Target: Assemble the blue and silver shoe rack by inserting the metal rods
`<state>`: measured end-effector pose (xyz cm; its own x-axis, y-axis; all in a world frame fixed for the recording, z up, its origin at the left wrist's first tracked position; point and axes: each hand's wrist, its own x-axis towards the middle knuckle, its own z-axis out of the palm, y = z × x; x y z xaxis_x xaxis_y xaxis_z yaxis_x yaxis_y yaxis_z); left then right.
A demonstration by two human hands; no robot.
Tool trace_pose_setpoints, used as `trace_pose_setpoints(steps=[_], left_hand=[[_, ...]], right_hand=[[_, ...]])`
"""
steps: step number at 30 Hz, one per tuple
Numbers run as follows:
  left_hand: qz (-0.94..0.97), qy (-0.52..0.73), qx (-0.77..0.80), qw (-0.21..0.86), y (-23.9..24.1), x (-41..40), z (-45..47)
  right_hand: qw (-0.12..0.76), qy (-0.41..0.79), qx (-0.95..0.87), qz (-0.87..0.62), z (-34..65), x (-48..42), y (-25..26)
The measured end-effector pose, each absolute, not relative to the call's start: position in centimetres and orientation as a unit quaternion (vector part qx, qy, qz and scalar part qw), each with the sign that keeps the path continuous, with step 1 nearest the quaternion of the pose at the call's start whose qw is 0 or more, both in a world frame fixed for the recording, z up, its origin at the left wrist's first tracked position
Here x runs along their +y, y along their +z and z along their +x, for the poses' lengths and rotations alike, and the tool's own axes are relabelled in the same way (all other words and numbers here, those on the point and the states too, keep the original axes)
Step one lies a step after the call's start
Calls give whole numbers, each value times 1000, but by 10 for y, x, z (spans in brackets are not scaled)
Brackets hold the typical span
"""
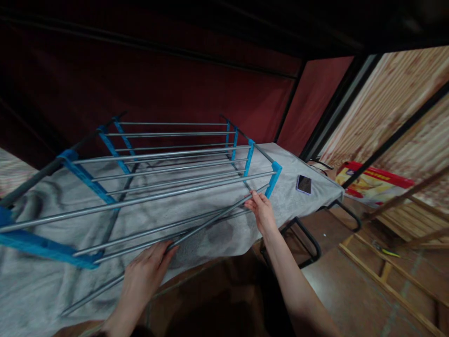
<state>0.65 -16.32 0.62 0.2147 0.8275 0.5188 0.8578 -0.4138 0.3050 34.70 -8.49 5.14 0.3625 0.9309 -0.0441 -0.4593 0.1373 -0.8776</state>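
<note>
A loose grey metal tube slants across the front of a rack made of similar tubes and blue plastic connectors. My left hand is closed around the tube's lower part, and one end juts out past it to the left. Farther up, my right hand pinches the same tube close to the blue connector at the rack's front right corner. The tube's upper end lies beside that connector; whether it sits in a socket I cannot tell. The rack lies on a grey cloth.
A phone rests on the cloth, right of the rack. Dark red panels stand behind. On the floor to the right are a red and yellow box, black metal legs and a wooden frame.
</note>
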Motion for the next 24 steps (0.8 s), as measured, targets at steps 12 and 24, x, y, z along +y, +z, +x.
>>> trace_pose_setpoints(steps=[12, 24], left_hand=[[-808, -306, -474, 171, 16, -149, 6], [-813, -312, -451, 194, 15, -140, 10]], right_hand=[[696, 499, -266, -443, 350, -79, 50], [696, 503, -260, -441, 355, -81, 52]])
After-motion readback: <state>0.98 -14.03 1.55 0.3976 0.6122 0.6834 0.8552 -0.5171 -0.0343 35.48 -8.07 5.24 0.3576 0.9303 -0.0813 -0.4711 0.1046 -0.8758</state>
